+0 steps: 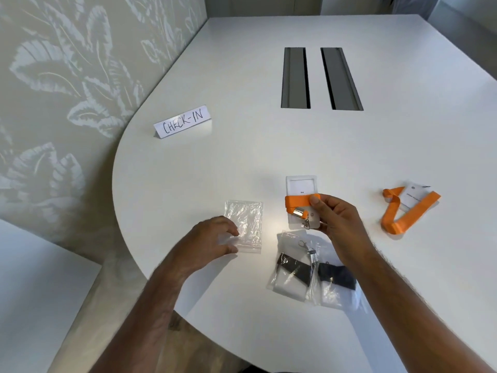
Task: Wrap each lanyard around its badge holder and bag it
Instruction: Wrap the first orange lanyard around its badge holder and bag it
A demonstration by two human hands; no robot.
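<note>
right hand (332, 214) pinches wrapped holder (300, 195), keeping lanyard (295, 202) tight | left hand (212, 239) fingers spread, pinning empty bag (246, 223) left of holder, ready for loading

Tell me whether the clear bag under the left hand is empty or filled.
Empty. The clear bag lies flat on the table with only tabletop showing through it; the left hand rests on its near corner.

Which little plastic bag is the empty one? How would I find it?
Start at the white table and find the folded CHECK-IN sign. Come straight toward the near edge to the left hand, whose fingertips rest on the empty bag. It is clear and crinkly with nothing inside, while the two bagged badges to its right each show a dark lanyard band.
</note>
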